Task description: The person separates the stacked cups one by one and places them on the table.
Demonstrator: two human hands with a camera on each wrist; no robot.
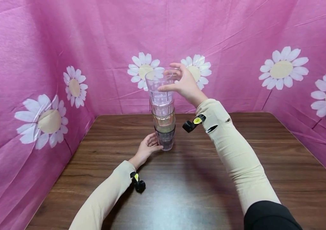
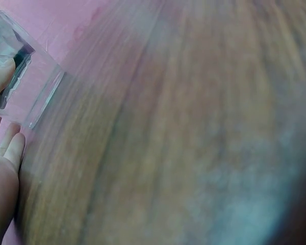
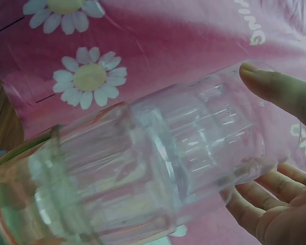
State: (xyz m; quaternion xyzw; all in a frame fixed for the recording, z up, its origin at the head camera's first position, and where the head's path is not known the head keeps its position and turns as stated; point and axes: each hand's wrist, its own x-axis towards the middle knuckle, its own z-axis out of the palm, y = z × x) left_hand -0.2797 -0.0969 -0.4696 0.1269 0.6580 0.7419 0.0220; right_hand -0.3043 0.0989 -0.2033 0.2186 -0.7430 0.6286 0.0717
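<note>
On the wood-grain desk (image 1: 117, 131), a tall stack of clear cups (image 1: 163, 110) (tinted lower down) stands with its base in the partly curled grasp of the left hand (image 1: 146, 148) and its top between the right hand's (image 1: 187, 84) widely spread thumb and curved fingers.

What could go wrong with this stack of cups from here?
The stack is tall and narrow, so a sideways pull by the right hand near the top could tip it.
The left hand holds the bottom cup, low down, so it may not steady what sits above.
The top cup looks smooth and might slip from the right hand.
</note>
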